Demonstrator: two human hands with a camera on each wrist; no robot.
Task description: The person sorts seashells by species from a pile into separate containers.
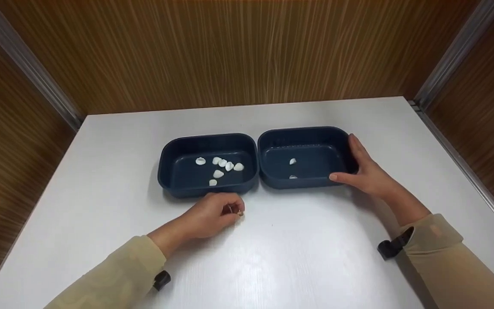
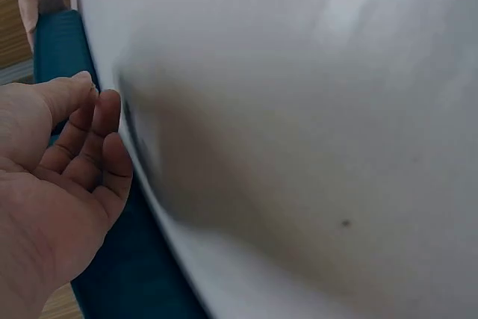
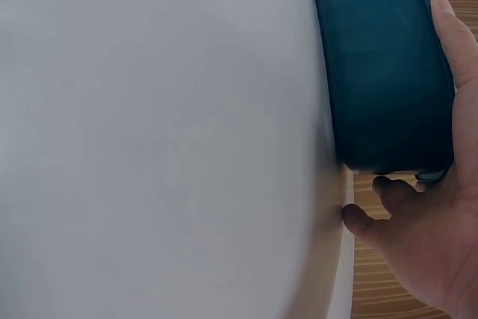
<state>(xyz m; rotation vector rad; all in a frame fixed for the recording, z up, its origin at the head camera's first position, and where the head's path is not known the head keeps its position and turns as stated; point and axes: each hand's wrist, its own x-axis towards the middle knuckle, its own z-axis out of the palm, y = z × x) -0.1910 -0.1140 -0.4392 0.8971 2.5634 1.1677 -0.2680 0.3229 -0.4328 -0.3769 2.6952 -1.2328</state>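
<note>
My left hand point(image 1: 210, 216) is just in front of the left dark blue container point(image 1: 208, 192), above the white table. Its thumb and forefinger pinch a small light-tan thing point(image 1: 240, 213), mostly hidden by the fingertips, so its kind cannot be told. Several small white shells point(image 1: 218, 174) lie scattered inside that container, mostly toward its right half. In the right dark blue container point(image 1: 298, 183) are two white shells, one of them a shell point(image 1: 293, 161) near the middle. My right hand point(image 1: 369, 174) holds this container's right end, thumb at the near rim and fingers along the far side.
The two containers stand side by side, nearly touching, on the white table point(image 1: 281, 257). Wood-grain panels point(image 1: 247, 56) close off the back and both sides. A small dark speck point(image 2: 345, 223) shows on the tabletop in the left wrist view.
</note>
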